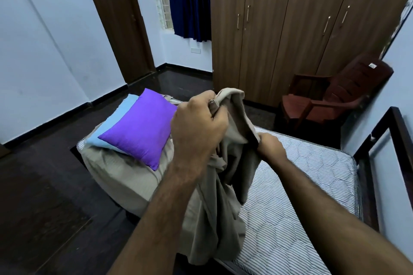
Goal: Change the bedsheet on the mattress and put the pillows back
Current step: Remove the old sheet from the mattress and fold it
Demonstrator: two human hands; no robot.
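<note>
In the middle of the frame both hands hold a beige bedsheet (pixel 225 185) bunched up above the mattress (pixel 301 185): the left hand (pixel 196 127), higher and nearer the centre, has its fingers curled round a hemmed edge of the cloth, and the right hand (pixel 271 147), lower and to the right of it, clutches a fold of the same sheet. From the hands the fabric hangs in loose folds toward the bottom centre, while its other part still covers the left end of the mattress. The right half of the mattress lies bare, showing striped quilted ticking. At centre left a purple pillow (pixel 139 128) rests on a light blue pillow (pixel 111 125), both lying on the covered end. A dark bed frame (pixel 380 136) rises at the right edge. Behind, a brown wardrobe (pixel 279 29) fills the upper right, a reddish-brown plastic chair (pixel 330 94) stands beside it, and a navy curtain (pixel 190 0) hangs at top centre
</note>
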